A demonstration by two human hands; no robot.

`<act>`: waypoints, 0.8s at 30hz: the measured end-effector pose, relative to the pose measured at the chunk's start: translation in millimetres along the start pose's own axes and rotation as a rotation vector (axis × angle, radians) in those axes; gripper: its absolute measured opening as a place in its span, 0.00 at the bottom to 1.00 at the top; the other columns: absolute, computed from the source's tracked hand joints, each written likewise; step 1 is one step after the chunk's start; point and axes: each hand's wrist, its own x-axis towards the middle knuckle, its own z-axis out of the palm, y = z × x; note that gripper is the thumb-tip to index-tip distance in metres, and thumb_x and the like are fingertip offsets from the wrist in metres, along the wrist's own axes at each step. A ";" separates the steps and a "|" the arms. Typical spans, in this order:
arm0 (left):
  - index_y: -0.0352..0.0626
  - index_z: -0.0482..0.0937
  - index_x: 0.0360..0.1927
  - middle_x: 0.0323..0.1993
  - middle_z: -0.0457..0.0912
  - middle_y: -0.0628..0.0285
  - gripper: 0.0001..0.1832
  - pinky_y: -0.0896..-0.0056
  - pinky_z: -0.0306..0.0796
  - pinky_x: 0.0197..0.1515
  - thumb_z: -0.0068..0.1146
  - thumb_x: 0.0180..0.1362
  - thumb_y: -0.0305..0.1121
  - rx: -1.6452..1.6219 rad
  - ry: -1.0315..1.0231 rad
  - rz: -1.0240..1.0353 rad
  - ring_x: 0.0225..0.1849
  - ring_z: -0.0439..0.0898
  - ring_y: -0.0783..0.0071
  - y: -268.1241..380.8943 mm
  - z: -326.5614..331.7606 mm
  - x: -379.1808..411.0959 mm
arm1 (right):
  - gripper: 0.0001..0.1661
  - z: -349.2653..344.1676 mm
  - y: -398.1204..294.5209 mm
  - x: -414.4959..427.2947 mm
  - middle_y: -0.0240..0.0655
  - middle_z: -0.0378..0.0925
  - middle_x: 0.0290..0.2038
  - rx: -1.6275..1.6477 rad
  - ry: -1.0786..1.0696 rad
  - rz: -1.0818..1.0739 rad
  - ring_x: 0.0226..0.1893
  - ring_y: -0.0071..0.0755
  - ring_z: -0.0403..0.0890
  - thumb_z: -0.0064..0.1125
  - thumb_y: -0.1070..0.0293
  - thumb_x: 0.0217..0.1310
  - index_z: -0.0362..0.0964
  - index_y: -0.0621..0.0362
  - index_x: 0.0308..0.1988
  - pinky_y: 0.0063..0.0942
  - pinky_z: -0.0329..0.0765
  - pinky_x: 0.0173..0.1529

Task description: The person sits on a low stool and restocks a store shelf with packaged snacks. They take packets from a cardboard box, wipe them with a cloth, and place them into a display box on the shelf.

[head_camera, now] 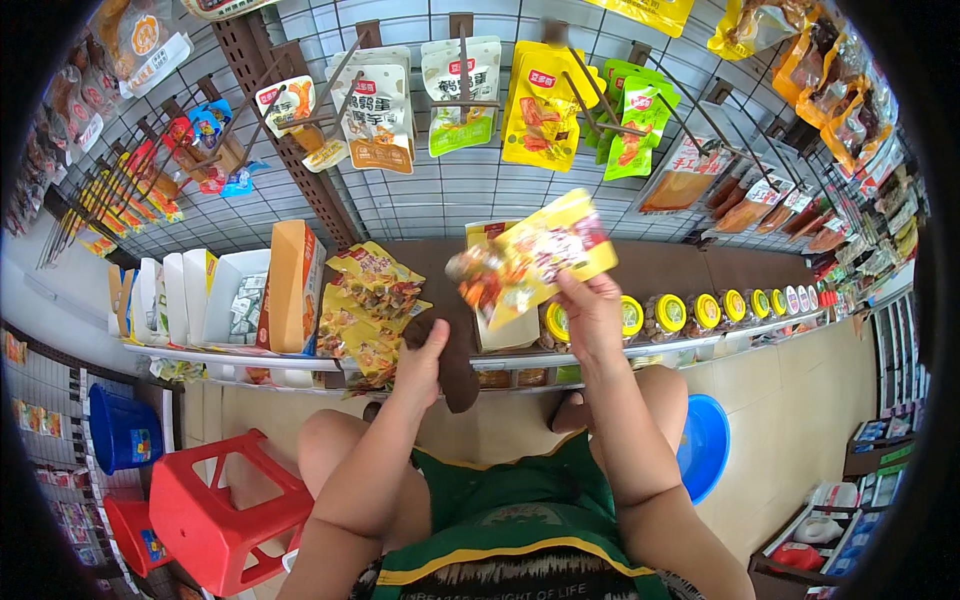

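Note:
My right hand (pixel 594 309) grips the corner of a yellow snack packet (pixel 536 259), held up over the shelf and slightly blurred. In my left hand (pixel 421 365) is a dark brown cloth (pixel 460 375), which hangs down past the shelf's front edge. Just left of the cloth lies a pile of similar yellow snack packets (pixel 371 300). Partly hidden behind the raised packet is an open carton (pixel 510 336). Lidded plastic jars (pixel 665 313) with yellow lids stand in a row on the right.
Open display boxes (pixel 240 296) line the shelf's left part. Above, snack pouches (pixel 379 112) hang from metal hooks on a wire grid (pixel 450 195). A red plastic stool (pixel 202 517) stands on the floor at left, a blue basin (pixel 703 450) at right.

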 end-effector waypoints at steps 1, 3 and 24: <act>0.39 0.66 0.55 0.52 0.71 0.59 0.30 0.63 0.66 0.55 0.52 0.57 0.51 -0.180 -0.035 -0.116 0.52 0.71 0.67 5.5 3.0 -3.1 | 0.07 1.0 -7.0 0.6 0.35 0.80 0.33 -0.040 0.029 -0.091 0.31 0.22 0.78 0.59 0.77 0.52 0.76 0.63 0.35 0.21 0.74 0.37; 0.43 0.56 0.63 0.61 0.62 0.57 0.45 0.55 0.56 0.63 0.40 0.51 0.68 -0.326 -0.374 -0.142 0.63 0.61 0.59 3.2 5.5 -7.0 | 0.12 2.2 -10.7 -11.8 0.36 0.79 0.36 -0.618 -0.060 -0.417 0.37 0.31 0.79 0.60 0.79 0.47 0.75 0.64 0.37 0.27 0.75 0.43; 0.36 0.67 0.52 0.46 0.75 0.58 0.29 0.64 0.70 0.51 0.59 0.42 0.17 -0.081 -0.178 -0.166 0.47 0.75 0.67 3.0 -8.0 -8.0 | 0.09 -19.5 -34.5 -12.0 0.35 0.78 0.38 -0.783 -0.749 -0.336 0.45 0.38 0.77 0.58 0.85 0.40 0.75 0.59 0.25 0.28 0.73 0.44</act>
